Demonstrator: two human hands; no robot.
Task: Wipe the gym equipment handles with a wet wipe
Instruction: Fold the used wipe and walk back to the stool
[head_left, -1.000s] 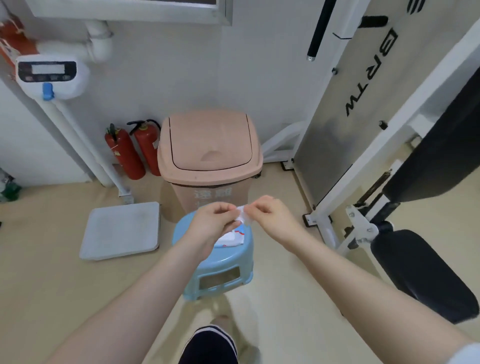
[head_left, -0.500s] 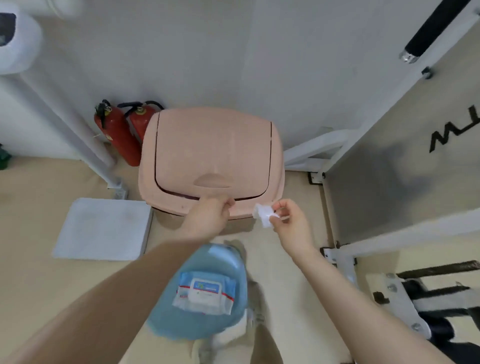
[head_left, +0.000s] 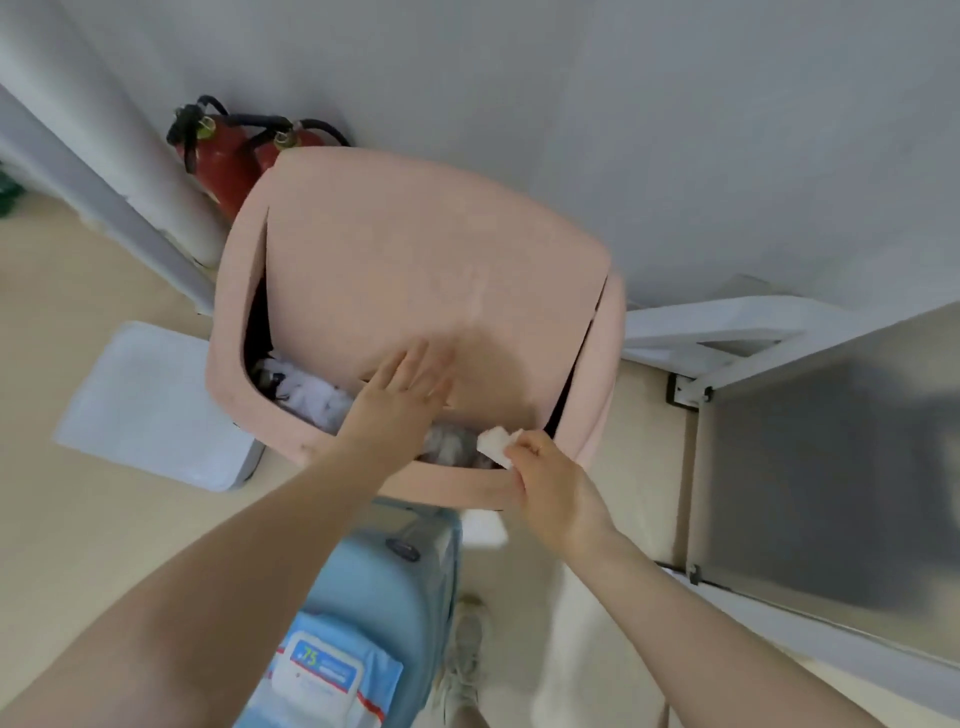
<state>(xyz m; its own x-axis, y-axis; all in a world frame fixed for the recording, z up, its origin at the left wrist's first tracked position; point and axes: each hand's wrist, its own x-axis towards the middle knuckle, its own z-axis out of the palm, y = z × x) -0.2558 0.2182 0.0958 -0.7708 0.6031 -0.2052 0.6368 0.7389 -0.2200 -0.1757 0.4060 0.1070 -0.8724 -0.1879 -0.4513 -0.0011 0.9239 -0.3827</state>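
seen from above, the left hand (head_left: 402, 397) presses flat, fingers straight, on the swing lid (head_left: 415, 270) of a pink trash bin (head_left: 234, 358), tilting it inward so white waste shows in the gap. the right hand (head_left: 553, 488) pinches a small folded white wipe (head_left: 494, 445) over the bin's front rim. a wet wipe pack (head_left: 324, 675) lies on a blue stool (head_left: 384, 582) below. two red fire extinguishers (head_left: 228, 156) stand behind the bin.

Even, soft indoor light, no glare. Left hand (head_left: 402, 395) motion-blurred at fingers, w/ soft shadow on bin lid (head_left: 415, 270). Dark shadow on grey panel (head_left: 831, 467), right. Wide-angle bending at edges; overall img slightly soft.
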